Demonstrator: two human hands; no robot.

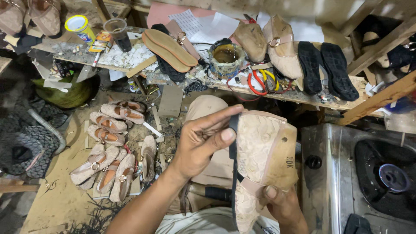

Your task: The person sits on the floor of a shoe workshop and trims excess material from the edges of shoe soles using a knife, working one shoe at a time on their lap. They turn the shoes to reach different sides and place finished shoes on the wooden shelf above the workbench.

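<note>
The left hand [201, 145] pinches the black sole edge [234, 143] of a beige lace shoe on its last [264, 156]. The right hand [281, 206] grips the shoe from under. Pressing is probably best done firmly with the thumb along the edge, little by little. Finished shoes [108, 151] lie on the floor, far left of the fingers.

Workbench [299, 96]: rough wooden plank, cluttered, running across the upper part of the view. Left end: yellow-lidded can [79, 26], dark plastic cup [116, 27]. Centre: two tan insoles [170, 48] stacked, glue pot [225, 57] crusted with residue, red and yellow-handled pliers [263, 80] at the front edge. Right end: two beige shoes on lasts [271, 43], then two black outsoles [326, 67], tread up.

Floor [56, 199]: dusty. Beige strapped shoes [110, 147] lie loosely in pairs below the bench's left end.
</note>
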